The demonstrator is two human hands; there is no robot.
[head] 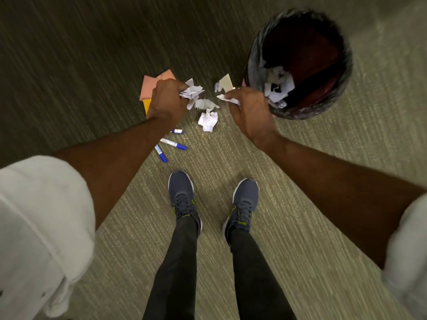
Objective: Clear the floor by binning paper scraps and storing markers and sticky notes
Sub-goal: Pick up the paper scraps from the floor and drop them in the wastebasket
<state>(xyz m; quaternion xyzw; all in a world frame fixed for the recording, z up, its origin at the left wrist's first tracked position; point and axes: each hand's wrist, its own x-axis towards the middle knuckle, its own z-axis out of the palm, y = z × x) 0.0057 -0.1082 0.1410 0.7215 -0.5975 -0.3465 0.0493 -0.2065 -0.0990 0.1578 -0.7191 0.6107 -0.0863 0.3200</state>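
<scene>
Underfoot, olive ribbed carpet [300, 227] fills the whole view; its upper left falls into shadow and its texture blurs there. No wall or furniture shows. Two white sleeves [41, 227] are cut off by the left and right edges, and the dark-trousered legs run out at the bottom edge. Two grey shoes [182, 195] stand side by side, toes toward the litter.

Bin [300, 63], upper right: round, lined with a dark bag, interior mostly black and hard to read. Pale crumpled paper [277, 88] lies inside against its near rim. The bin's rim is smeared by motion blur.

Left hand [167, 100]: fist closed on a wad of white scraps [191, 91], which stick out past the knuckles. Right hand [248, 109]: fingers pinched on a small white scrap [225, 97], just beside the bin's near rim, not over its mouth. How much paper sits inside either palm cannot be seen.

Sticky notes [150, 85], pink with an orange one below, lie on the carpet partly hidden behind the left hand. A beige note [227, 83] lies by the foot of the bin. Loose crumpled paper [208, 120] rests on the carpet between the hands. Three blue-capped markers [173, 144] lie near the left forearm, which covers most of the farthest one. Tiny orange specks dot the carpet near the paper; too small to identify.

Open carpet on all sides of the litter, widest at left and at lower right.
</scene>
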